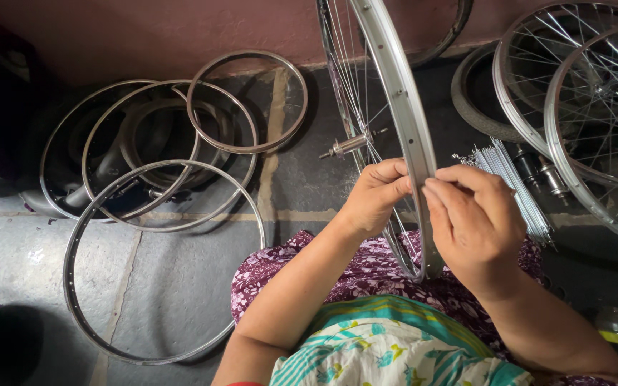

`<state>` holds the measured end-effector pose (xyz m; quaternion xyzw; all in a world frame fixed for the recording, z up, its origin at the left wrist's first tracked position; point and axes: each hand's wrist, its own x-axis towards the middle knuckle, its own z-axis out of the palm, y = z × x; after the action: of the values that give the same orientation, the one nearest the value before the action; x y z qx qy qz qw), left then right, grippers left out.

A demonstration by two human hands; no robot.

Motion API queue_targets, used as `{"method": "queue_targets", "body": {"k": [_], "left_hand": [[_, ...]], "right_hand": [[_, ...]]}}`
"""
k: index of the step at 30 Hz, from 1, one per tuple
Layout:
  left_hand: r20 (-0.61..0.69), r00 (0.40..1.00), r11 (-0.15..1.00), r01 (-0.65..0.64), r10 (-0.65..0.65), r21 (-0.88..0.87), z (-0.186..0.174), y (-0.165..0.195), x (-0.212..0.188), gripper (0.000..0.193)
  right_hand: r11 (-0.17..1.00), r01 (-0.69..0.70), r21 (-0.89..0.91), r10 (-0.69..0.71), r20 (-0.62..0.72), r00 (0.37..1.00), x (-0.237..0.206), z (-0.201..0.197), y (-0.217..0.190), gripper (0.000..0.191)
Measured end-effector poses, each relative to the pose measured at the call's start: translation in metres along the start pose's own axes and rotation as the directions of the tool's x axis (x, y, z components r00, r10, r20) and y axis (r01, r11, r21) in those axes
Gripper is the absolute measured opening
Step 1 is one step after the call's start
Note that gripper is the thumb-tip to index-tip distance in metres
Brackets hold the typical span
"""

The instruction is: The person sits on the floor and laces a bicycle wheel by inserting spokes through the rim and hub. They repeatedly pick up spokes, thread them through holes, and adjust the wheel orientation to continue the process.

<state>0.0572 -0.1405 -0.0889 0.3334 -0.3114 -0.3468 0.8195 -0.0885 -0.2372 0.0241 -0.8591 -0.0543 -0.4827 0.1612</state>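
Note:
A silver bicycle wheel rim [399, 93] with thin spokes stands upright on my lap, its hub axle [347, 146] sticking out to the left. My left hand [377, 194] grips the rim's left side with fingers curled against it. My right hand [475, 218] pinches the rim's outer face from the right, fingertips meeting the left hand's. Whether a small part sits between the fingers cannot be told.
Several bare metal rims [162, 193] lie overlapping on the stone floor [159, 286] at left. A bundle of loose spokes [516, 182] lies right of my hands. Two spoked wheels [595, 107] and a tyre [477, 96] lean at the right. A pink wall runs along the top.

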Motion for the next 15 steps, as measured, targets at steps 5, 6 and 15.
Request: {"method": "queue_targets", "body": {"k": [5, 6, 15], "left_hand": [[0.007, 1.000, 1.000, 0.006, -0.006, -0.001, 0.0037, 0.0004, -0.0010, 0.021], [0.005, 1.000, 1.000, 0.005, -0.005, -0.004, 0.0045, 0.0002, -0.0011, 0.021], [-0.002, 1.000, 1.000, -0.022, 0.022, -0.004, 0.0033, -0.0033, 0.0008, 0.020]], "right_hand": [[0.997, 0.069, -0.035, -0.069, -0.008, 0.998, -0.0034, 0.0034, 0.0027, 0.022], [0.997, 0.072, -0.041, -0.072, -0.006, 0.997, -0.0043, 0.0038, 0.0030, 0.022], [0.990, 0.111, -0.082, -0.113, -0.009, 0.994, -0.0075, 0.0084, 0.0047, 0.021]]}}
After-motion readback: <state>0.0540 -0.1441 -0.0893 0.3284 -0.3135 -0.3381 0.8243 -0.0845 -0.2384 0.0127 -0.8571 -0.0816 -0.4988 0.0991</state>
